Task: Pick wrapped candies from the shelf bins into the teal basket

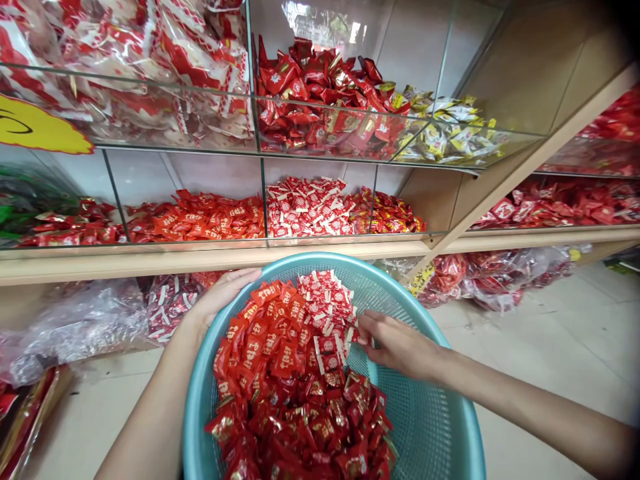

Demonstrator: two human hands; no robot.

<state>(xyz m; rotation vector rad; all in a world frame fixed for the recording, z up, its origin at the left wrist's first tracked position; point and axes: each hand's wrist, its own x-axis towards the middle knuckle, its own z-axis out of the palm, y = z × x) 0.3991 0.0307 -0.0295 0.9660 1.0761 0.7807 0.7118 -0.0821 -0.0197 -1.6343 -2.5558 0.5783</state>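
Observation:
A teal mesh basket (463,427) holds three kinds of wrapped candy. Orange-red packets (280,327) lie at its left, red-and-white packets (327,300) at the top middle, and dark red glossy ones (315,427) at the bottom. My left hand (225,293) rests against the outside of the basket's upper left rim, fingers stretched out. Inside the basket, my right hand (383,340) has its fingers curled together at the right edge of the red-and-white packets, on a small packet there.
Glass-fronted shelves hold piled candy, including red-and-white packets (310,207) and orange-red ones (210,217). A wooden shelf edge (350,248) runs just behind the basket. Plastic bags (90,327) of goods sit underneath, above a tiled floor (540,360).

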